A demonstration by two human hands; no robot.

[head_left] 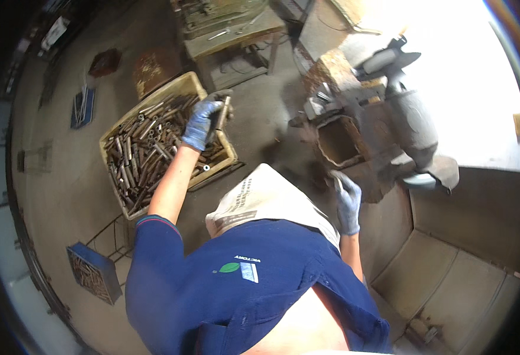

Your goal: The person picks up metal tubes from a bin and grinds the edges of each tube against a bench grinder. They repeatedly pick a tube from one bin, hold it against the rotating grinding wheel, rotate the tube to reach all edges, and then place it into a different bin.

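Observation:
My left hand point(198, 123), in a blue-grey work glove, is closed on a short metal tube point(224, 113) held upright above the bin's right side. Below it, a yellow plastic bin point(111, 137) is heaped with similar short metal tubes point(147, 142), many of them brown and rusty. My right hand point(347, 202), gloved too, is near the lower edge of a grimy machine point(413, 121) with a rounded grey housing. Its fingers are bent together at the tips; whatever they pinch is too small to make out. A square, rusty-edged opening point(338, 141) lies just beyond that hand.
A pale cloth apron point(266, 198) covers my lap between the hands. Toward the back stands a worktable point(236, 36) with tools on it. A blue box point(94, 273) full of small parts is at the lower left. Sheet-metal panels point(449, 284) fill the lower right.

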